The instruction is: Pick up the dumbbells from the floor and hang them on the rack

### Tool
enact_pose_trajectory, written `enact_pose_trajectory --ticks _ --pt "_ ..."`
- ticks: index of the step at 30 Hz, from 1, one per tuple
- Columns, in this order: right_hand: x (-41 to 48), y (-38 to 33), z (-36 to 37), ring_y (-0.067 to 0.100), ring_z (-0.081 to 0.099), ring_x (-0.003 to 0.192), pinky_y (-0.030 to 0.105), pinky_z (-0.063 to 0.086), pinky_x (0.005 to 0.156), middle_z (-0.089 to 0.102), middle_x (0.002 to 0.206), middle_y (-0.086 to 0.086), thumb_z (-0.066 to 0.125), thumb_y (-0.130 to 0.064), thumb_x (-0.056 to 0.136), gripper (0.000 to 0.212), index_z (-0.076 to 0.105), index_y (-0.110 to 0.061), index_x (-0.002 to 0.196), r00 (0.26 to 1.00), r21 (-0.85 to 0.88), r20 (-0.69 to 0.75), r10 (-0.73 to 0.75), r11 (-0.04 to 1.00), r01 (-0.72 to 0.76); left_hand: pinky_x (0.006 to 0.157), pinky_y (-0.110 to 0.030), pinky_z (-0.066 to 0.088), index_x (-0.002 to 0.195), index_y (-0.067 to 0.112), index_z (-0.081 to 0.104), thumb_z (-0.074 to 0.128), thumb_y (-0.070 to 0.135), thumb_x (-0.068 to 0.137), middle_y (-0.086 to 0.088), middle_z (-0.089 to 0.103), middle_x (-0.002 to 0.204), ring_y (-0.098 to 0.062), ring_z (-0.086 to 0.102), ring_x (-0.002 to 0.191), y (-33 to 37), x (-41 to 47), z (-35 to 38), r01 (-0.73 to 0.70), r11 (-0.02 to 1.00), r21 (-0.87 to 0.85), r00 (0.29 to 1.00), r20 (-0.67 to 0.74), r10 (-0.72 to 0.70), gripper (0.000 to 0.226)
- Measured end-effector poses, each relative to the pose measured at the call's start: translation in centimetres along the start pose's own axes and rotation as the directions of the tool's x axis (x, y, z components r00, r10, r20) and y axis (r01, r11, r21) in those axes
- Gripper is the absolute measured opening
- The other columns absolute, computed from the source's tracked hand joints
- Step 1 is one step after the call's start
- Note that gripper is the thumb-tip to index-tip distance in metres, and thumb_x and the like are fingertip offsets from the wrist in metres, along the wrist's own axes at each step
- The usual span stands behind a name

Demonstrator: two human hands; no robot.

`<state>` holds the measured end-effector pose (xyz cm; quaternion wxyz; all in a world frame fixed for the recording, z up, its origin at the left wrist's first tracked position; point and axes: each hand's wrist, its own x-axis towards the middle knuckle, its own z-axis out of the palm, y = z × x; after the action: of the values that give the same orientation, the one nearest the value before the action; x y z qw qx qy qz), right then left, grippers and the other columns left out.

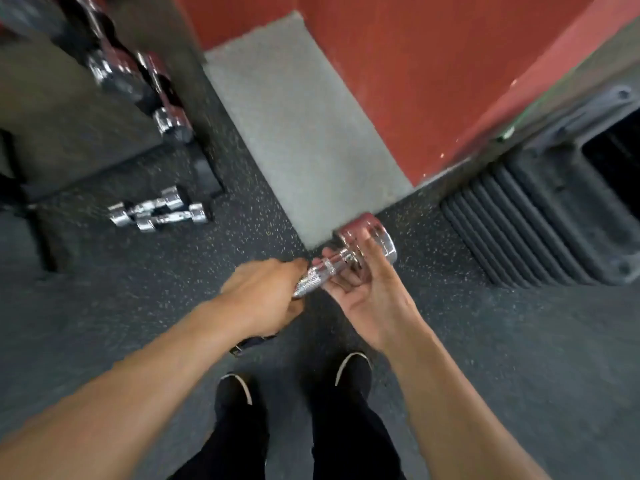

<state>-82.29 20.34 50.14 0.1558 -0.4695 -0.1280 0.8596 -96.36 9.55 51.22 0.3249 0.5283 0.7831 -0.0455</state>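
Two hands hold one chrome dumbbell [325, 268] at the frame's centre, above the speckled rubber floor [485, 341]. Our left hand [266, 292] is wrapped round the knurled handle. Our right hand [367, 299], palm up, cups the shaft beside the far head, fingers curled under it. Two more dumbbells [159, 209] lie side by side on the floor at centre left, below the rack [207, 168] in the upper left.

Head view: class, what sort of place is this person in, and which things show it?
Most likely a gym's free-weights corner: a held dumbbell, chrome dumbbells lying on the speckled rubber floor, more on the rack, and what look like stacked black weight plates at right.
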Motion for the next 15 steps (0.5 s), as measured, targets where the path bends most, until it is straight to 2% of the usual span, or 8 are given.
enact_pose_trajectory --ticks 1,4,6,9,11,13,15 --pt "-2.8 -2.0 2.4 0.039 0.070 0.119 0.052 0.060 0.097 0.073 0.107 0.018 0.085 -0.027 0.072 0.069 0.056 -0.009 0.133 0.999 0.022 0.035 -0.007 1.000 0.006 0.064 -0.032 0.036 0.105 0.032 0.050 0.062 0.037 0.087 -0.006 0.070 0.098 -0.035 0.068 0.089 0.7 -2.1 -4.6 -0.018 0.997 0.078 0.999 -0.032 0.020 0.023" --pt "-11.1 -7.5 9.3 0.031 0.079 0.096 0.052 0.064 0.090 0.076 0.101 0.020 0.081 -0.017 0.075 0.066 0.053 -0.002 0.133 0.986 0.046 0.140 -0.093 0.995 0.087 0.064 -0.033 0.039 0.107 0.031 0.056 0.062 0.034 0.087 -0.003 0.068 0.090 -0.034 0.069 0.088 2.7 -8.4 -17.8 -0.037 0.954 0.298 0.987 -0.137 0.081 0.021" --pt "-16.6 -10.6 13.9 0.030 0.075 0.103 0.043 0.063 0.092 0.071 0.114 0.028 0.079 -0.021 0.080 0.069 0.051 0.007 0.137 0.952 -0.037 0.254 -0.171 0.982 0.186 0.065 -0.035 0.042 0.106 0.031 0.057 0.063 0.033 0.086 0.000 0.066 0.084 -0.033 0.069 0.087 4.2 -12.6 -26.0 -0.027 0.900 0.434 0.968 -0.215 0.133 0.020" --pt "-23.6 -14.2 20.3 0.024 0.075 0.103 0.042 0.061 0.099 0.075 0.106 0.018 0.072 -0.024 0.085 0.048 0.060 0.003 0.122 0.858 -0.054 0.435 -0.274 0.943 0.328 0.073 -0.034 0.047 0.108 0.032 0.058 0.063 0.034 0.087 0.000 0.072 0.093 -0.031 0.071 0.091 6.6 -19.0 -36.8 0.037 0.765 0.642 0.910 -0.339 0.240 0.021" --pt "-28.2 -15.9 24.6 0.027 0.074 0.108 0.045 0.063 0.093 0.074 0.117 0.020 0.083 -0.020 0.075 0.063 0.056 -0.002 0.129 0.796 -0.023 0.450 -0.405 0.885 0.464 0.076 -0.036 0.052 0.107 0.032 0.057 0.061 0.038 0.089 0.001 0.071 0.090 -0.030 0.070 0.086 7.8 -23.7 -42.8 0.080 0.709 0.701 0.859 -0.409 0.308 0.020" --pt "-32.7 -17.5 28.3 0.026 0.074 0.108 0.048 0.063 0.093 0.072 0.120 0.018 0.099 -0.016 0.061 0.085 0.054 -0.005 0.132 0.695 0.033 0.483 -0.533 0.804 0.594 0.070 -0.036 0.052 0.092 0.031 0.050 0.065 0.038 0.086 0.005 0.064 0.072 -0.029 0.063 0.068 8.8 -28.2 -47.6 0.109 0.705 0.701 0.775 -0.504 0.381 0.018" --pt "-37.1 -19.0 31.8 0.025 0.072 0.113 0.049 0.059 0.101 0.072 0.127 0.011 0.100 -0.021 0.051 0.099 0.054 -0.012 0.138 0.536 0.036 0.537 -0.652 0.652 0.758 0.062 -0.031 0.045 0.079 0.032 0.036 0.079 0.026 0.075 0.009 0.051 0.055 -0.029 0.053 0.053 9.6 -32.2 -51.3 0.104 0.726 0.680 0.632 -0.608 0.479 0.044"
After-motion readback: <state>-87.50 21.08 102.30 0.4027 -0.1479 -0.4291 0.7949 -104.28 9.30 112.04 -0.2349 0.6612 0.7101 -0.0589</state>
